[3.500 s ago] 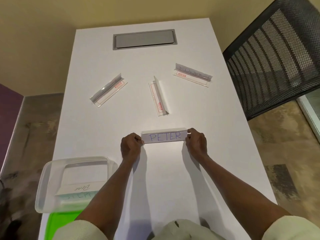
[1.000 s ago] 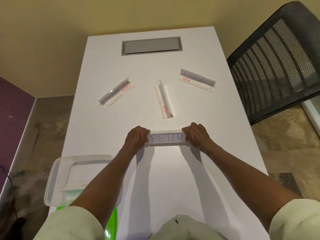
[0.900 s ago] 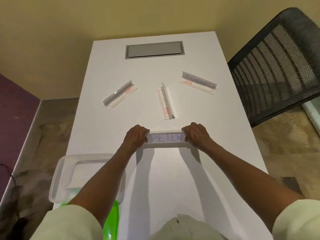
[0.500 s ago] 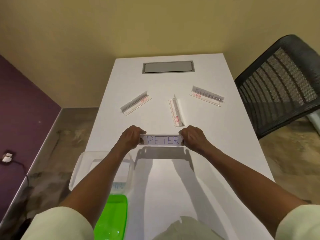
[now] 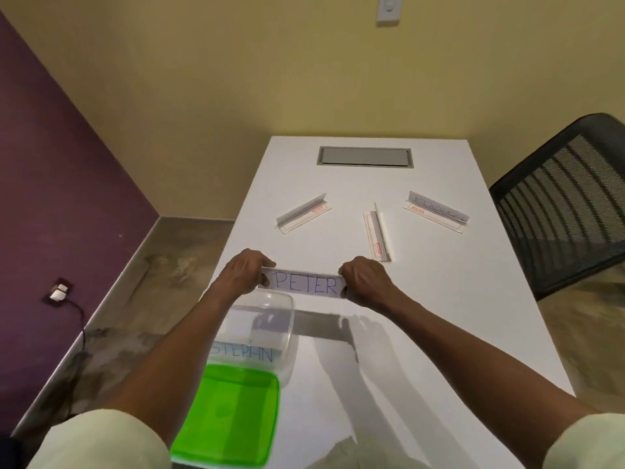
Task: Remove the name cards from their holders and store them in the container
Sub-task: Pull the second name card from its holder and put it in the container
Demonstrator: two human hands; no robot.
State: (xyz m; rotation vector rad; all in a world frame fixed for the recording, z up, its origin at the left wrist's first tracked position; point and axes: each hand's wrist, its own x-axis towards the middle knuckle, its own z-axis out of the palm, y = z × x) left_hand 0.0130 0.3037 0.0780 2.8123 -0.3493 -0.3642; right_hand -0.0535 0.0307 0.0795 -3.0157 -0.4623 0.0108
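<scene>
A clear holder with the PETER name card hangs above the white table, its shadow below it. My left hand pinches its left end and my right hand pinches its right end. The clear plastic container stands at the table's front left, partly hidden by my left forearm; a card reading STEPHN lies inside. Farther back lie two holders that look empty, the left holder and the middle holder. The right holder has a written card in it.
A green lid lies in front of the container at the table's near left edge. A grey cable hatch is set in the far end. A black mesh chair stands at the right. Floor and purple wall lie left.
The PETER holder, held at both ends, has been lifted off the table and carried slightly left. My head has tilted up, so more wall and floor show.
</scene>
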